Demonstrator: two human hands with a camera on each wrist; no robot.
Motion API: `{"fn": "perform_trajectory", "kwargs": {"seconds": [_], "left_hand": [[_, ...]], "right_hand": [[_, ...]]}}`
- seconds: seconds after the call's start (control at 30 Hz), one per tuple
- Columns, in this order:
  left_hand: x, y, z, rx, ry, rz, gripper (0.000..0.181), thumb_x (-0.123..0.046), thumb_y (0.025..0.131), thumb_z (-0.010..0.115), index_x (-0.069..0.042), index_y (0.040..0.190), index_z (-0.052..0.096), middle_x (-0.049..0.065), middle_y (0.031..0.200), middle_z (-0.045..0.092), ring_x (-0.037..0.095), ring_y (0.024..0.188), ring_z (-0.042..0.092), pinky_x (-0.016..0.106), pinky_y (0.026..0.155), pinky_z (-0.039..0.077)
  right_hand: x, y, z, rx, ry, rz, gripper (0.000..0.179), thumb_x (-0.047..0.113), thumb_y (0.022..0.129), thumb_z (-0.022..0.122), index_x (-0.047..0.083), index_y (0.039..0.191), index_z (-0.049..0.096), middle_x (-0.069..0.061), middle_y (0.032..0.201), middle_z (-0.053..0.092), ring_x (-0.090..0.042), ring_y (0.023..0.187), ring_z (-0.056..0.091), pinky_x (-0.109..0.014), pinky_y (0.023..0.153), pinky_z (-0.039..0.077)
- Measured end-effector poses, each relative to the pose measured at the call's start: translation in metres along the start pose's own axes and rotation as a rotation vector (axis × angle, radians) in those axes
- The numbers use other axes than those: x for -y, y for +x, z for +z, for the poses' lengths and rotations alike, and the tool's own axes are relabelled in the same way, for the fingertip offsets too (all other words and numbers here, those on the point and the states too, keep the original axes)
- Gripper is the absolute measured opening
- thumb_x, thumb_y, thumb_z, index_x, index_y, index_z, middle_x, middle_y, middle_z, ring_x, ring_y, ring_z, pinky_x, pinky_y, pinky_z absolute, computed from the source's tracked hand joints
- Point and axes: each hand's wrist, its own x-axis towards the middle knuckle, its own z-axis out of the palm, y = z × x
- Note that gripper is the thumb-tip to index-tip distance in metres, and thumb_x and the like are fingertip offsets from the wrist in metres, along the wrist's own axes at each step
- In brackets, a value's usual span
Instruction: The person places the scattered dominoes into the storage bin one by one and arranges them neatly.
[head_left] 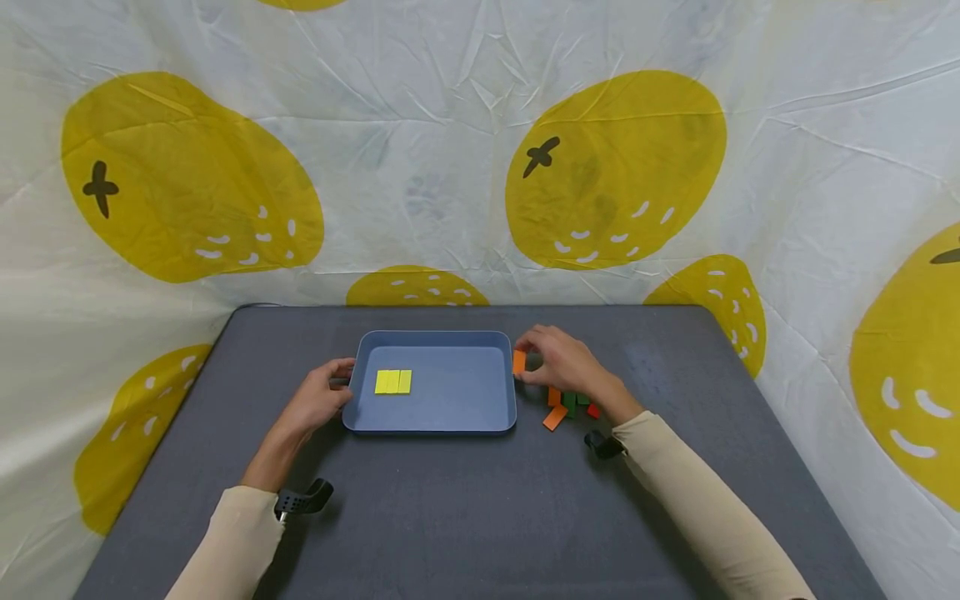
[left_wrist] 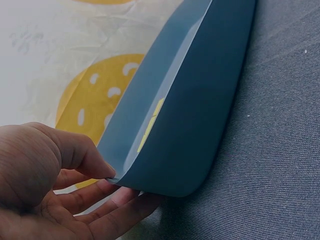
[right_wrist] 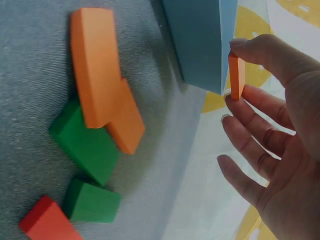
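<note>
A shallow blue-grey tray (head_left: 453, 383) lies on the table, with several yellow blocks (head_left: 393, 382) side by side in its left half. At its left end my left hand (head_left: 315, 400) holds the rim; the left wrist view shows the thumb on the edge and the fingers against the outer wall. My right hand (head_left: 561, 360), by the tray's right end, pinches an orange block (right_wrist: 236, 77) between thumb and fingertip. The other right fingers are spread apart. This block is raised beside the tray's rim.
Under the right forearm lie loose blocks: orange ones (right_wrist: 95, 70), green ones (right_wrist: 85, 142) and a red one (right_wrist: 49, 220), some overlapping. The dark grey table (head_left: 450, 517) carries everything. Behind it hangs a white cloth (head_left: 420, 100) printed with yellow fruit.
</note>
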Motion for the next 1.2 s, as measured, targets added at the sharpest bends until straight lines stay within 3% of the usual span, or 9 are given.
{"fn": "perform_trajectory", "kwargs": {"seconds": [0.63, 1.2], "left_hand": [[-0.001, -0.001, 0.001, -0.004, 0.002, -0.016, 0.062, -0.001, 0.096, 0.052, 0.000, 0.155, 0.035, 0.026, 0.148, 0.044, 0.040, 0.123, 0.054, 0.043, 0.084, 0.054], [0.000, 0.001, 0.001, -0.009, 0.010, -0.007, 0.062, -0.001, 0.096, 0.052, -0.002, 0.156, 0.035, 0.026, 0.148, 0.044, 0.039, 0.122, 0.054, 0.037, 0.079, 0.052]], "right_hand": [[0.037, 0.037, -0.006, 0.090, 0.022, -0.102, 0.040, 0.036, 0.084, 0.081, 0.018, 0.119, 0.071, 0.004, 0.115, 0.063, -0.018, 0.105, 0.059, -0.039, 0.086, 0.052], [0.074, 0.076, 0.014, 0.169, -0.081, -0.222, 0.041, 0.042, 0.084, 0.080, 0.019, 0.117, 0.070, 0.003, 0.115, 0.064, -0.016, 0.107, 0.057, -0.037, 0.085, 0.051]]}}
